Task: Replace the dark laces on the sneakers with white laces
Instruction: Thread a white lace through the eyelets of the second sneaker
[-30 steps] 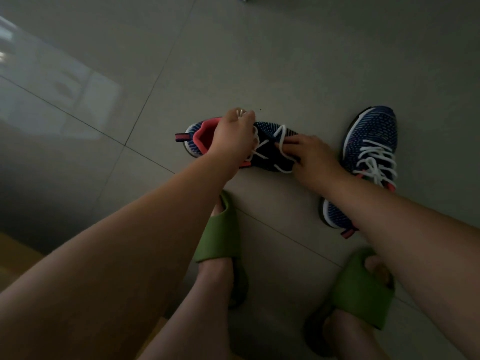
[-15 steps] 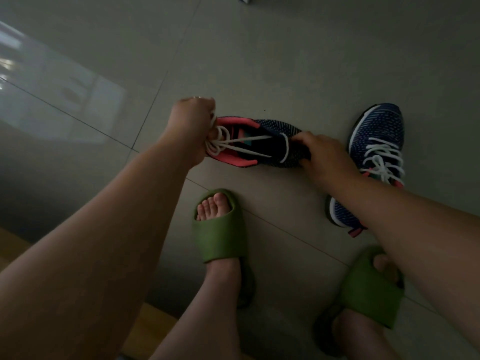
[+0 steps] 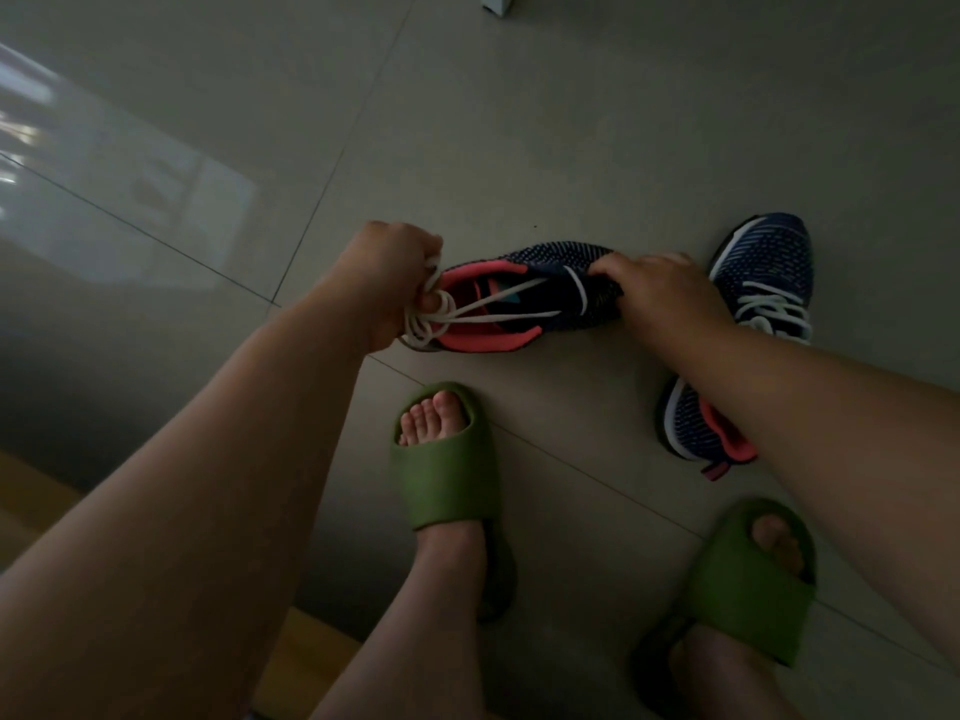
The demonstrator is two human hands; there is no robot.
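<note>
**White lace pull-through, near sneaker**

Green slides (image 3: pixel 447 459) nearest, on grey tile. Left hand (image 3: pixel 387 283) is fisted round the bunched white lace (image 3: pixel 498 306) at the heel. Right hand (image 3: pixel 660 293) curls over the toe of the near sneaker (image 3: pixel 545 283), pinning it. Judgement: pull both strands evenly, keep the toe pinned. Inside the shoe opening: only lace strands crossing. Far sneaker (image 3: pixel 763 283) already has white laces.

Your near sneaker (image 3: pixel 545 298) lies across the floor, dark knit with a coral collar, its white lace (image 3: pixel 498 309) pulled taut toward the heel. Your other sneaker (image 3: pixel 753 304) sits beside it, already white-laced.
</note>
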